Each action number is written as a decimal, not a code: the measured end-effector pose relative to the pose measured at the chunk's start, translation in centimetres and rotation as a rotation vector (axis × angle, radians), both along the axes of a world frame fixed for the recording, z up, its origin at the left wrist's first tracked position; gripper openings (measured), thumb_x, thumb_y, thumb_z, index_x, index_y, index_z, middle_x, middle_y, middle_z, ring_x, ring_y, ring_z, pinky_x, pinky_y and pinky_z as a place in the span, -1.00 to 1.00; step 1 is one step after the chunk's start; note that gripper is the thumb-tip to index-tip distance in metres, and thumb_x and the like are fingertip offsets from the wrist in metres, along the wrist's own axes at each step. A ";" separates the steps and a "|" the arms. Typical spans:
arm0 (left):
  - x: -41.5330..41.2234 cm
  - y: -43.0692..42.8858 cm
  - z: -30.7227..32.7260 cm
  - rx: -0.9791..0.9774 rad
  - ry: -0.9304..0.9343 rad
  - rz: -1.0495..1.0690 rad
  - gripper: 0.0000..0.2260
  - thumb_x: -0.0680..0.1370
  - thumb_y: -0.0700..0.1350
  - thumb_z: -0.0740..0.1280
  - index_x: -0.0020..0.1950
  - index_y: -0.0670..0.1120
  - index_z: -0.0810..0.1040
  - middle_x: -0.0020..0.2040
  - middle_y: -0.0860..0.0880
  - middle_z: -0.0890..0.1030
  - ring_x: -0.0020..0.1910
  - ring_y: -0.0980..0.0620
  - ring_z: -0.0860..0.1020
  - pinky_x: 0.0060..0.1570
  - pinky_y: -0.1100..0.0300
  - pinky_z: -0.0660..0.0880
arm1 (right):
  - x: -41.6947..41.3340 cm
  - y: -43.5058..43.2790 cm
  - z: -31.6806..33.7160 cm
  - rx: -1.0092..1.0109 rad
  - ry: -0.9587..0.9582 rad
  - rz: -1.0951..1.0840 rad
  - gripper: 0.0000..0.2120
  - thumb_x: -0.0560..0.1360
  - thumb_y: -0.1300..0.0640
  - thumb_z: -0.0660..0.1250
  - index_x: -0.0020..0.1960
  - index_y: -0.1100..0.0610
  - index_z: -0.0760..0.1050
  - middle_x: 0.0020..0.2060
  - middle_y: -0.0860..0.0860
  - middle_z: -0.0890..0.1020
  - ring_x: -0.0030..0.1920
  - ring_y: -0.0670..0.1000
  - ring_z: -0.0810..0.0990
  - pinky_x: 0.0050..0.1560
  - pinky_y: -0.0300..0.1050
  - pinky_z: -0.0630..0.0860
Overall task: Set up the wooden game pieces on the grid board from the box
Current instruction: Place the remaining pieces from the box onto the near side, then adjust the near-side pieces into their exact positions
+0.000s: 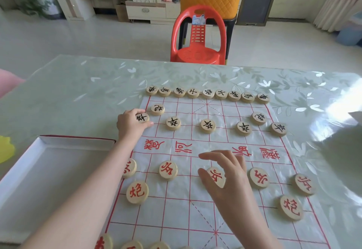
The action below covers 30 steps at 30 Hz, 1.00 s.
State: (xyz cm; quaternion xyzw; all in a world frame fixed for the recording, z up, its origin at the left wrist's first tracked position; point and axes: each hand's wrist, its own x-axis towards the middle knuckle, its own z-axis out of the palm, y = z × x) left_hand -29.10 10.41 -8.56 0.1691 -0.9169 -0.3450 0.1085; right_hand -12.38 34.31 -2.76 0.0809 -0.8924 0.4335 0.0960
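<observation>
Head view: floral-covered table (88,95) carries the grid board (195,217); red chair (197,52) beyond.

Bare tabletop (82,91) in the upper left of the frame lies open. On the board (197,217), the lower middle squares and much of the lettered central band are free. The box (39,170) walls the left. Pieces (207,93) line the top edge, and the left forearm (94,186) crosses the lower left.
</observation>
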 end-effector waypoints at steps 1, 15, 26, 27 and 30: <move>0.3 -0.1 0.0 -0.006 -0.002 -0.007 -0.54 0.26 -0.01 0.55 0.12 -0.03 0.58 0.10 -0.13 0.59 0.15 -0.15 0.47 0.14 0.05 0.43 | 0.1 0.0 0.1 -0.003 -0.011 0.001 -0.77 0.44 0.15 0.38 0.05 -0.09 0.52 -0.03 -0.28 0.48 0.12 -0.25 0.28 0.07 -0.55 0.18; 3.0 -0.2 3.9 -0.008 -0.002 -0.045 -0.63 0.45 -0.03 0.40 0.22 -0.11 0.54 0.24 -0.18 0.47 0.27 -0.16 0.35 0.24 0.08 0.27 | 2.1 -1.4 1.0 -0.024 -0.050 0.027 -0.76 0.44 0.13 0.37 0.05 -0.13 0.49 -0.03 -0.31 0.48 0.13 -0.29 0.27 0.06 -0.53 0.20; 16.8 -1.2 9.9 0.324 0.116 -0.208 -0.87 0.52 -0.18 0.29 -0.01 -0.04 0.61 -0.04 0.01 0.66 0.02 0.08 0.58 0.01 0.32 0.41 | 7.7 -4.4 2.9 -0.041 -0.211 0.098 -0.79 0.49 0.11 0.31 0.10 -0.06 0.48 0.03 -0.24 0.49 0.12 -0.12 0.36 0.06 -0.27 0.29; 18.6 -1.3 9.9 0.336 0.106 -0.207 -0.87 0.52 -0.18 0.29 -0.01 -0.04 0.61 -0.05 0.04 0.65 0.00 0.11 0.58 -0.02 0.38 0.41 | 8.3 -4.8 2.9 -0.033 -0.227 0.110 -0.79 0.49 0.11 0.31 0.12 -0.04 0.47 0.04 -0.23 0.49 0.12 -0.12 0.36 0.06 -0.29 0.28; 23.6 -1.3 9.2 0.352 0.064 -0.203 -0.86 0.52 -0.20 0.29 0.00 -0.02 0.61 -0.07 0.10 0.64 -0.06 0.24 0.55 -0.12 0.52 0.38 | 9.8 -5.8 2.6 0.011 -0.261 0.134 -0.76 0.49 0.10 0.31 0.16 -0.04 0.46 0.05 -0.19 0.49 0.15 -0.09 0.35 0.06 -0.27 0.28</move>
